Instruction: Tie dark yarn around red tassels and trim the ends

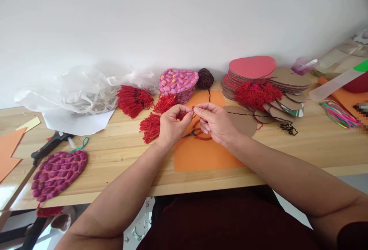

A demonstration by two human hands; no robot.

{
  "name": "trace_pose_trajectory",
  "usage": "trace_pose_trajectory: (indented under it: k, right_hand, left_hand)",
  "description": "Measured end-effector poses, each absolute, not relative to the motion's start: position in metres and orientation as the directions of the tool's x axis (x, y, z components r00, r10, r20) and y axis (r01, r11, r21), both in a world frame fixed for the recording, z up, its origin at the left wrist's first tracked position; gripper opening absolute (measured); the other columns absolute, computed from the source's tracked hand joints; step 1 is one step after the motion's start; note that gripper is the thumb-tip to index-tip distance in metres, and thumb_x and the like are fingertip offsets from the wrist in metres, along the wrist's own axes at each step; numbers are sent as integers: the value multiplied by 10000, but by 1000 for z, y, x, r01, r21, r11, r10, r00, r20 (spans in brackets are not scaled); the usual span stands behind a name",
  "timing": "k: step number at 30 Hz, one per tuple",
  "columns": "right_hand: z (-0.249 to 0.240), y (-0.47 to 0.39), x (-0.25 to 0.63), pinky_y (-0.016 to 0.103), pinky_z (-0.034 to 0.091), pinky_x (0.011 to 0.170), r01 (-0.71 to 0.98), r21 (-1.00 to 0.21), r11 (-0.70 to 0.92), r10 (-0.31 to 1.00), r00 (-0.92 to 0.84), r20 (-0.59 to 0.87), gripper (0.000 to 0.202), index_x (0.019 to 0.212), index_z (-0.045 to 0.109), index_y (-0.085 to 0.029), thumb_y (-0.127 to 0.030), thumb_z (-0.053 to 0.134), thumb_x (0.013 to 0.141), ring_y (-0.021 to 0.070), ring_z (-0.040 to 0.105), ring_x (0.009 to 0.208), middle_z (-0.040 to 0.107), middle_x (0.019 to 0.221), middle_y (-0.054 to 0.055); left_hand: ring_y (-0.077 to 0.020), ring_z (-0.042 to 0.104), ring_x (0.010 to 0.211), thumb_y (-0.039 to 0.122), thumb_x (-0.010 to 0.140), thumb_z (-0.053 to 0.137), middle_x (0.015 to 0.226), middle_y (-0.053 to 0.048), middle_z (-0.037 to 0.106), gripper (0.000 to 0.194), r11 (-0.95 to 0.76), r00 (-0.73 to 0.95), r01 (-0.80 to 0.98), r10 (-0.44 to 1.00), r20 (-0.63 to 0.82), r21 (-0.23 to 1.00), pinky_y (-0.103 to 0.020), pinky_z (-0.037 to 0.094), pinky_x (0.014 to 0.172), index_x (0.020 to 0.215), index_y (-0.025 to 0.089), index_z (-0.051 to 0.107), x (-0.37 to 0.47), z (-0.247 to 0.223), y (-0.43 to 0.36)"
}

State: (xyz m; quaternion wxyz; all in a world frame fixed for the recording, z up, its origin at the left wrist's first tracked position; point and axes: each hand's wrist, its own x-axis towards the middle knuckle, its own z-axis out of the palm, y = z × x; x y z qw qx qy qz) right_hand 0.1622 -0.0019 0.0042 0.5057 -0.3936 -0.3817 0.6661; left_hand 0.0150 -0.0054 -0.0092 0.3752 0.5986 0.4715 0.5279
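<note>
Head view: left hand (174,126) and right hand (215,122) face each other, 2 closed pinches on red yarn (193,108) between them, over orange sheet (198,158). Dark strand (255,115) lies right, long axis left-right, right hand nearer; can't tell if gripped.

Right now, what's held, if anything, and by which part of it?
Red yarn: left hand and right hand both pinch it at the small bit showing where they meet. Can't tell if that grip is on an end or mid-strand.

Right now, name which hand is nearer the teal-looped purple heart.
Left: the left hand is right of the teal-looped purple heart; the right hand is farther right.
</note>
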Motion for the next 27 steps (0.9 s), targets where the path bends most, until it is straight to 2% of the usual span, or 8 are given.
trace_pose_trajectory:
  k: [10,18,22,27]
  right_hand:
    - [6,0,167,200,186,318,-429,-847,-313,945,-230,-233,255,818,603,-216,-312,808,701,37,256,307,450,433,-120]
    - [3,1,167,205,163,329,-469,-793,-389,915,-293,-276,308,815,562,-213,-337,818,696,35,218,320,430,447,-121]
    - [1,3,167,194,223,351,-489,-777,-396,911,-314,-266,329,815,543,-208,-375,813,726,34,262,350,453,496,-110]
    - [-2,-1,164,202,412,440,-453,-797,-401,900,-356,-250,377,807,548,-194,-434,823,712,54,441,452,572,617,-65]
  left_hand:
    - [-136,663,684,339,734,790,758,-31,732,193,-143,54,7,988,142,990,-263,532,678,792,168,722,16,-4,-6]
    - [-113,626,661,304,743,770,731,-17,703,164,-134,22,-12,991,135,991,-242,502,655,777,159,701,17,-3,-7]
    - [-121,631,690,318,757,754,755,-18,696,169,-176,-27,-7,984,175,984,-251,509,686,798,166,694,14,-3,-5]
    - [-124,629,696,341,770,734,771,-20,697,183,-204,-120,42,971,207,978,-252,504,683,817,170,688,7,-1,-1]
